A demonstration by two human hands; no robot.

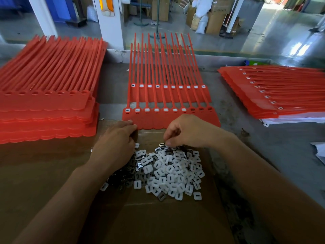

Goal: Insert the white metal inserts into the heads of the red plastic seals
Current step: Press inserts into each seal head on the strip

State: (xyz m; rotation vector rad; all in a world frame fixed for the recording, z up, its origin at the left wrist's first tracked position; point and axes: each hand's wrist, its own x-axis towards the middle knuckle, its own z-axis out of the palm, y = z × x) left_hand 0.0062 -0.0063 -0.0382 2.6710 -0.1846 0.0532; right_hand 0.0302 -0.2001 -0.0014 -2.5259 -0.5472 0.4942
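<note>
A pile of small white inserts [173, 170] lies on brown cardboard in front of me. Behind it sit two red seal strips; the near strip [158, 118] has white inserts in its left heads, and three heads at its right end [201, 109] are hollow. The far strip [168, 93] has inserts in every head. My right hand [190, 131] hovers over the pile's far edge, fingers curled, pinching an insert at its fingertips. My left hand [114, 145] lies palm down at the pile's left edge, fingertips touching the near strip's lower left corner.
A tall stack of red seal strips with hollow heads [47, 106] stands at the left. A flatter stack with inserts fitted [274, 92] lies at the right on white sheets. The grey table edge [193, 57] runs behind, with a factory floor beyond.
</note>
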